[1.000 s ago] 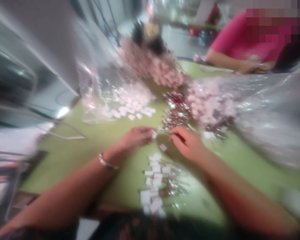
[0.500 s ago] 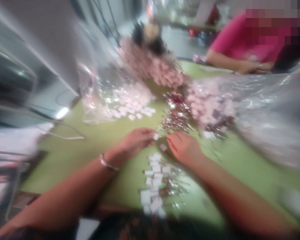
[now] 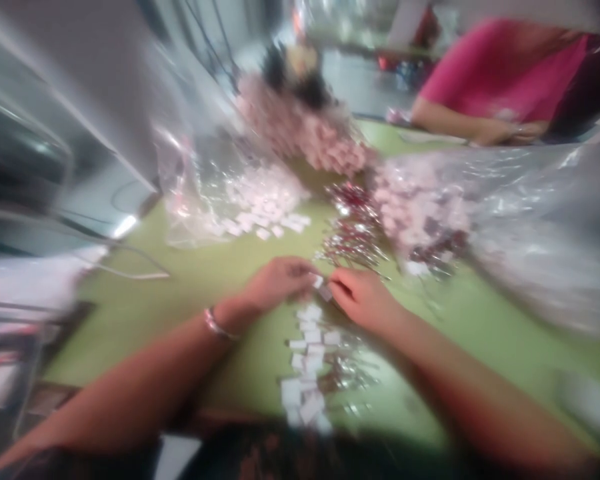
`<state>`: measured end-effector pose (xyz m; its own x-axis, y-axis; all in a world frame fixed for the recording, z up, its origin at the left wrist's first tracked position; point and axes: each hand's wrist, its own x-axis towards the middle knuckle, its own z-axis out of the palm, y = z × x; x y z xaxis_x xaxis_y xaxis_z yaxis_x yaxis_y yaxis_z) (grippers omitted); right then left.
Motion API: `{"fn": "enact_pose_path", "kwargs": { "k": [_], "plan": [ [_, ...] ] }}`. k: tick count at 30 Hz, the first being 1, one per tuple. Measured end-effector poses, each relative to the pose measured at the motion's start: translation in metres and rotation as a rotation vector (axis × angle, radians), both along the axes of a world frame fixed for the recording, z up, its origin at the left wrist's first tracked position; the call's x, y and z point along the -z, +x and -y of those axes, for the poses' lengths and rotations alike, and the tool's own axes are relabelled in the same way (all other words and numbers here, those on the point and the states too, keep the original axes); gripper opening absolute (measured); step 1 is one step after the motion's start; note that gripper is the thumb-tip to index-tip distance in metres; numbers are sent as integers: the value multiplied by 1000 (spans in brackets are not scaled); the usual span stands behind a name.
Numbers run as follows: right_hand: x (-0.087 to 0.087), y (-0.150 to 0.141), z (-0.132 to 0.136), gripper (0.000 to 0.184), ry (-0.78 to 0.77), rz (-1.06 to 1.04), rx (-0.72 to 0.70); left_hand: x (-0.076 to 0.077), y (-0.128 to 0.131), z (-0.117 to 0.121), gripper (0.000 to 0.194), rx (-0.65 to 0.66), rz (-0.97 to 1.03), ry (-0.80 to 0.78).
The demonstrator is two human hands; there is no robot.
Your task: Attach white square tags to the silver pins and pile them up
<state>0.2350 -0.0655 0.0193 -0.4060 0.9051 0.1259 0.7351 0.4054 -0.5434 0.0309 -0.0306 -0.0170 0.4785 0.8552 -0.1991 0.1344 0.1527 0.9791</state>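
Note:
My left hand (image 3: 284, 281) pinches a small white piece (image 3: 318, 281) between its fingertips over the green table. Just to its right, my right hand (image 3: 363, 293) is closed with thumb and fingers pressed together; anything it grips is too blurred to make out. A small pale square (image 3: 326, 291) lies between the two hands. Nearer my body is a column of white pieces (image 3: 310, 363) with thin shiny stems (image 3: 350, 370) pointing right. Beyond my hands sits a pile of red and silver stems (image 3: 353, 237).
A clear plastic bag (image 3: 195, 200) spills loose white pieces (image 3: 267, 223) at back left. Pink bunches (image 3: 325, 137) lie at the far middle. Another large bag (image 3: 545, 247) with pink pieces (image 3: 420, 207) covers the right side. Across the table (image 3: 215, 260) sits a person in pink (image 3: 500, 73).
My right hand has come left and slightly down, closer to my left hand. The white piece in my left hand has shifted slightly right and down, near the pale square.

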Motion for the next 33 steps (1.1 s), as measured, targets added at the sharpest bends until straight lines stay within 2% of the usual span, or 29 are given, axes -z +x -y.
{"fn": "enact_pose_path", "kwargs": {
  "k": [5, 8, 10, 12, 13, 15, 17, 19, 21, 23, 25, 27, 30, 33],
  "plan": [
    [4, -4, 3, 18, 19, 20, 5, 1, 10, 4, 22, 22, -122, 116],
    [7, -3, 2, 17, 25, 37, 31, -5, 6, -3, 26, 30, -295, 331],
    [11, -2, 3, 17, 3, 52, 48, -11, -5, -15, 33, -39, -462, 539],
    [15, -1, 6, 18, -30, 95, 56, -13, -23, -31, 39, -201, -664, 719],
    [16, 0, 8, 19, -50, 120, 46, -13, -32, -39, 39, -241, -766, 792],
    [16, 0, 13, 19, -83, 153, -12, -8, -48, -52, 38, -190, -912, 860],
    [11, 0, 18, 18, -117, 161, -114, -2, -58, -61, 35, -130, -946, 893],
    [3, 3, 18, 20, -170, 163, -211, 3, -62, -64, 31, -107, -933, 894],
    [-4, 7, 13, 26, -187, 173, -194, 4, -60, -63, 27, -112, -921, 879],
    [-6, 13, 4, 27, -114, 204, -46, 1, -56, -60, 25, -127, -924, 859],
    [-2, 16, -7, 22, 12, 269, 135, -5, -51, -55, 26, -166, -923, 822],
    [6, 16, -14, 18, 98, 359, 203, -11, -44, -49, 26, -241, -870, 739],
    [16, 12, -20, 18, 135, 476, 172, -15, -33, -38, 29, -335, -560, 466],
    [19, 12, -20, 21, 145, 484, 202, -10, -23, -26, 37, -287, -153, 118]
  ]
}}
